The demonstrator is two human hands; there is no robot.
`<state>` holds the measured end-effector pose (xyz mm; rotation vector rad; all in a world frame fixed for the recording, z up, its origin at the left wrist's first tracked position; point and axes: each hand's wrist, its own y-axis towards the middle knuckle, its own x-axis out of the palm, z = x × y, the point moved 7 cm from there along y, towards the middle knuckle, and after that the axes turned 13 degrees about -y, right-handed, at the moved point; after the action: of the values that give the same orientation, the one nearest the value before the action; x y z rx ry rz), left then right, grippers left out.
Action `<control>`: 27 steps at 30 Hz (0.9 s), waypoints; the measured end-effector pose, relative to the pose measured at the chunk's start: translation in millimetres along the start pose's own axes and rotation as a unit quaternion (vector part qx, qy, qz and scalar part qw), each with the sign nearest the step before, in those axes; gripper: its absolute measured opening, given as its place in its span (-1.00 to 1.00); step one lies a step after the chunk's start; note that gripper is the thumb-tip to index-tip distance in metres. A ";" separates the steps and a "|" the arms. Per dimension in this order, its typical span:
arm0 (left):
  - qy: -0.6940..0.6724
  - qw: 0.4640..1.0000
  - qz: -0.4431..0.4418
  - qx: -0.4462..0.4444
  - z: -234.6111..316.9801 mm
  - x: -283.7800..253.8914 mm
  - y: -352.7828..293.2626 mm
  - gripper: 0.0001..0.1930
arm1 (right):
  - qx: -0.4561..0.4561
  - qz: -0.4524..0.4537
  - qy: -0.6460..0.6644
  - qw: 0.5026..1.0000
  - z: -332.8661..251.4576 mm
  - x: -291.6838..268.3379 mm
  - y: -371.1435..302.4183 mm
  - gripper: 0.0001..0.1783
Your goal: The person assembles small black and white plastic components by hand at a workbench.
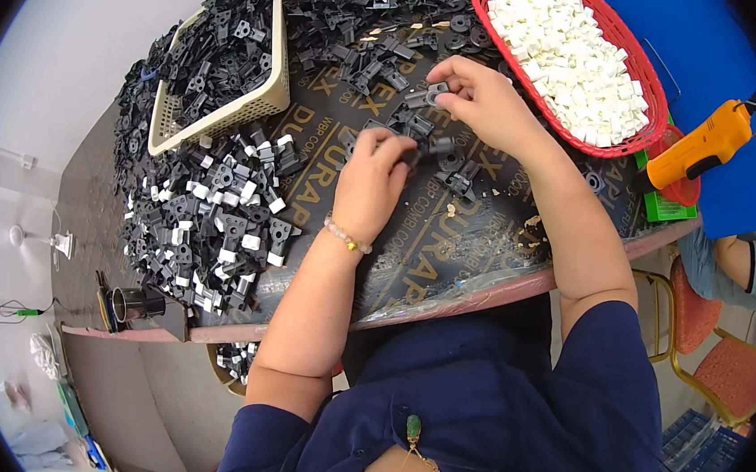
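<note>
My right hand pinches a small black plastic part between thumb and fingers, over the middle of the table. To the left and nearer, my left hand has its fingers curled together; its fingertips are slightly blurred, and what they hold is hidden. Around and between both hands lie loose black plastic parts of the same kind. Left of my left hand spreads a pile of black parts with white pieces fitted on them. Beyond my right hand, a red woven basket holds many small white pieces.
A cream plastic basket full of black parts stands at the far left, with a heap of them behind. An orange and black tool and a green box are at the right. A metal cup stands near the left edge.
</note>
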<state>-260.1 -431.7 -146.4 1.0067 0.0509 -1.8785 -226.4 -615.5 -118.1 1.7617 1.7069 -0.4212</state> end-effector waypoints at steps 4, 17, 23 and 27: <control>-0.357 0.918 0.129 -0.115 -24.9 -9.5 -0.4 -0.75 | -0.008 -0.125 0.200 0.972 -6.6 11.5 -3.3 -0.69; -0.698 0.675 0.048 -0.236 -36.1 9.6 -5.3 -0.92 | -0.126 0.011 -0.007 0.992 -45.3 10.3 -17.2 -0.56; -0.716 0.657 0.069 -0.225 -36.8 6.2 -2.9 -0.87 | -0.171 0.054 -0.037 0.983 -53.3 3.0 -20.5 -0.53; -0.742 0.625 0.108 -0.216 -42.0 3.8 -5.3 -0.84 | -0.153 0.017 -0.008 0.988 -49.7 7.3 -19.9 -0.50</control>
<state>-238.9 -413.5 -178.5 -1.0112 -0.5451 -1.7775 -255.0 -579.1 -90.2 1.5565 1.6305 -0.1479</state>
